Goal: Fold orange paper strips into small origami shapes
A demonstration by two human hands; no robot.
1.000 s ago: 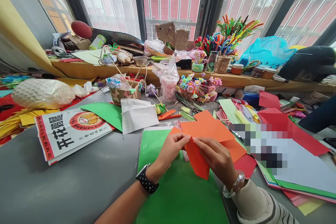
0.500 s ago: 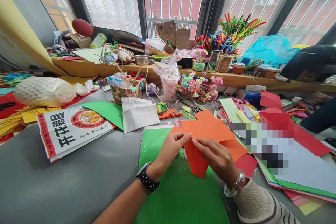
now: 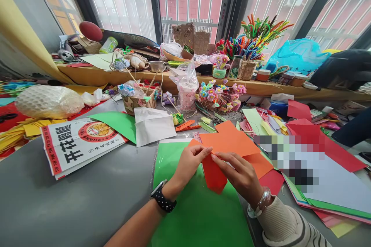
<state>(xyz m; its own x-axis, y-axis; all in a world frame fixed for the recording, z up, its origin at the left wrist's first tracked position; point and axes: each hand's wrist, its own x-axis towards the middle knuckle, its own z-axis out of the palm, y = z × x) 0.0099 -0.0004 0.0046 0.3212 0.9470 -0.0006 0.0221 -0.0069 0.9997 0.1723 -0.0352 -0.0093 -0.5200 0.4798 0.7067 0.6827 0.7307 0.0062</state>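
Note:
Between my two hands is a piece of orange-red paper [image 3: 213,175], its lower part hanging down over the green sheet. My left hand [image 3: 189,162], with a dotted watch strap at the wrist, pinches the paper's top edge between thumb and fingertips. Right beside it, my right hand [image 3: 239,171] is also closed on that edge, the two sets of fingertips nearly touching. Lighter orange paper sheets [image 3: 232,142] lie just behind my hands. Under them spreads a large green sheet [image 3: 199,216] in a clear cover. The paper's upper part is partly hidden by my fingers.
At left lies a printed paper bag [image 3: 84,144], with a white paper piece [image 3: 155,127] near it. A pink cup [image 3: 187,94] and a basket [image 3: 145,100] stand behind. Stacked coloured sheets [image 3: 342,185] fill the right side. A cluttered ledge [image 3: 171,81] runs along the windows.
The hanging part of the orange-red paper has swung slightly left and looks narrower. My hands stay nearly in place, still pinching it.

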